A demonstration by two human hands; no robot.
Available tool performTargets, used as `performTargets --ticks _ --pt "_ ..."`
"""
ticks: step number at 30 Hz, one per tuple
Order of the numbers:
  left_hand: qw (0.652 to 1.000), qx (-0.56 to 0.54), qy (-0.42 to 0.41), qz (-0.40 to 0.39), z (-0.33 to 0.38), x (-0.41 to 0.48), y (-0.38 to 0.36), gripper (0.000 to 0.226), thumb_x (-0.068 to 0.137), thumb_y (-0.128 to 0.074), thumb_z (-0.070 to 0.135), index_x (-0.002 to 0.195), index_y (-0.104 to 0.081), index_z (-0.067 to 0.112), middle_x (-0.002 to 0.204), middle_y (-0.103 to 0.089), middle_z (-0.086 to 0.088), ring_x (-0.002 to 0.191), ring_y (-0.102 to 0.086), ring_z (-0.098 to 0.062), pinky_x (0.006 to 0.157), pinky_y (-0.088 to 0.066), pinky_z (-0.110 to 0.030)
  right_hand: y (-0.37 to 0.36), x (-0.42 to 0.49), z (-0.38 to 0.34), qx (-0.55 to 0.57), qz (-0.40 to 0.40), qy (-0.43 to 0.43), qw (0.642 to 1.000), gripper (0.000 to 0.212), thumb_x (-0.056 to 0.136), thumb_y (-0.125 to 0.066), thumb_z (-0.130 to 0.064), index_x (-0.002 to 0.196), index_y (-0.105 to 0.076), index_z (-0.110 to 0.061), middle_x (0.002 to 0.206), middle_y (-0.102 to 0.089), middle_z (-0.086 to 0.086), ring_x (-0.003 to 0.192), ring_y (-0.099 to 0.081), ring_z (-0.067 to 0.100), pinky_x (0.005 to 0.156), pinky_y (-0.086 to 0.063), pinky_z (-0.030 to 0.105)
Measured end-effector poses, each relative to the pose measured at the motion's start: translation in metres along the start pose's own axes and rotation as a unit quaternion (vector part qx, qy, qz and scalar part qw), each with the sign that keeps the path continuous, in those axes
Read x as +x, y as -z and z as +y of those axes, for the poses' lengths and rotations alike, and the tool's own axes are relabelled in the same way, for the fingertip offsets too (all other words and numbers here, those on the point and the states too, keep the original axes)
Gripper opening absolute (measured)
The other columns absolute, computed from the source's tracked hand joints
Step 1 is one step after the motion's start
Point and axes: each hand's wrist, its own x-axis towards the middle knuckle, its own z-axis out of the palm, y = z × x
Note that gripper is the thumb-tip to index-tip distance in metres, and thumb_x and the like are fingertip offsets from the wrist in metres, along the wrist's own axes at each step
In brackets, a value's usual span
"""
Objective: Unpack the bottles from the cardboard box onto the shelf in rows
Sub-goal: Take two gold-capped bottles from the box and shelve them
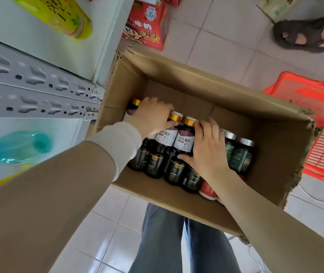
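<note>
Inside cardboard box (275, 154), L grip (153, 115) curled round gold-cap bottle (167, 137), R grip (206, 152) clamped on neighbour bottle (183, 143), forearms angled down

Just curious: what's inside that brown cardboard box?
Gold-capped bottles with white labels, black-labelled bottles, green silver-capped bottles, something red. The left hand and right hand cover more; lower layers hidden.
</note>
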Motion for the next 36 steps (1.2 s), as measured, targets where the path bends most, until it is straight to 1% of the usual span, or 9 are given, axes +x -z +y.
performTargets --ticks 4,9,17,20,23,28,31,34,36 --pt "0.997 -0.033 -0.018 -0.07 -0.008 0.012 0.005 0.052 0.089 -0.048 0.054 0.132 -0.048 0.023 0.131 -0.055 -0.006 0.126 -0.04 -0.028 0.105 -0.026 -0.042 -0.006 0.007 0.001 0.024 -0.004 -0.004 1.0 0.105 0.066 -0.073 -0.056 0.142 -0.03 0.002 0.14 -0.041 0.02 0.138 -0.028 0.037 0.115 -0.017 0.047" --pt "0.987 -0.153 -0.009 -0.046 -0.012 0.007 0.006 0.053 0.082 -0.06 0.051 0.128 -0.053 0.026 0.127 -0.058 0.001 0.126 -0.037 -0.025 0.105 -0.027 -0.039 -0.015 0.012 0.006 0.089 0.033 0.001 0.995 0.101 0.058 -0.083 -0.043 0.136 -0.039 0.004 0.129 -0.049 0.023 0.13 -0.034 0.038 0.111 -0.01 0.046" --pt "0.937 -0.347 -0.016 0.035 -0.021 -0.02 0.009 0.045 0.076 -0.074 0.035 0.117 -0.061 0.021 0.112 -0.056 0.002 0.12 -0.037 -0.016 0.093 -0.029 -0.024 -0.012 -0.021 0.013 0.188 0.125 0.033 0.974 0.098 0.049 -0.085 -0.032 0.13 -0.033 -0.015 0.124 -0.03 0.006 0.116 -0.03 0.029 0.094 -0.033 0.048" --pt "0.898 -0.439 0.004 0.027 -0.02 -0.037 0.008 0.041 0.075 -0.076 0.03 0.112 -0.06 0.021 0.11 -0.057 0.006 0.114 -0.05 -0.014 0.097 -0.041 -0.027 -0.012 -0.05 0.013 0.177 0.1 0.048 0.978 0.102 0.049 -0.088 -0.027 0.133 -0.031 -0.016 0.126 -0.035 0.011 0.114 -0.034 0.028 0.091 -0.041 0.046" --pt "0.851 -0.525 0.033 -0.005 -0.012 -0.055 0.001 0.038 0.078 -0.074 0.021 0.11 -0.053 0.019 0.103 -0.061 0.008 0.101 -0.058 -0.009 0.084 -0.046 -0.012 -0.014 -0.069 0.013 0.165 0.048 0.053 0.984 0.106 0.05 -0.09 -0.025 0.136 -0.028 -0.014 0.117 -0.054 0.016 0.106 -0.038 0.024 0.088 -0.046 0.041" --pt "0.832 -0.549 0.075 0.005 -0.006 -0.065 -0.017 0.042 0.081 -0.071 0.027 0.115 -0.047 0.021 0.116 -0.058 0.003 0.11 -0.054 -0.01 0.09 -0.04 -0.017 -0.015 -0.072 0.003 0.146 -0.021 0.028 0.989 0.116 0.049 -0.089 -0.042 0.141 -0.028 -0.009 0.113 -0.059 0.015 0.102 -0.055 0.03 0.09 -0.048 0.039" --pt "0.82 -0.566 0.082 0.017 -0.003 -0.065 -0.019 0.043 0.082 -0.069 0.026 0.119 -0.047 0.018 0.117 -0.058 0.003 0.112 -0.054 -0.011 0.097 -0.041 -0.022 -0.015 -0.074 0.0 0.208 -0.069 -0.022 0.976 0.117 0.057 -0.08 -0.055 0.146 -0.023 -0.007 0.126 -0.048 0.015 0.115 -0.045 0.03 0.101 -0.037 0.039" --pt "0.819 -0.568 0.076 0.019 -0.001 -0.065 -0.018 0.04 0.083 -0.068 0.024 0.117 -0.047 0.018 0.114 -0.057 0.003 0.112 -0.055 -0.012 0.097 -0.042 -0.022 -0.015 -0.076 -0.007 0.214 -0.045 -0.056 0.974 0.105 0.068 -0.049 -0.073 0.145 -0.025 -0.006 0.123 -0.049 0.014 0.113 -0.045 0.03 0.099 -0.036 0.04" --pt "0.818 -0.57 0.078 0.027 0.0 -0.064 -0.018 0.039 0.084 -0.067 0.025 0.117 -0.047 0.017 0.113 -0.057 0.004 0.11 -0.055 -0.012 0.093 -0.043 -0.018 -0.014 -0.073 -0.013 0.22 -0.023 -0.07 0.973 0.098 0.073 -0.049 -0.069 0.144 -0.027 -0.005 0.124 -0.05 0.014 0.115 -0.046 0.031 0.1 -0.036 0.04"
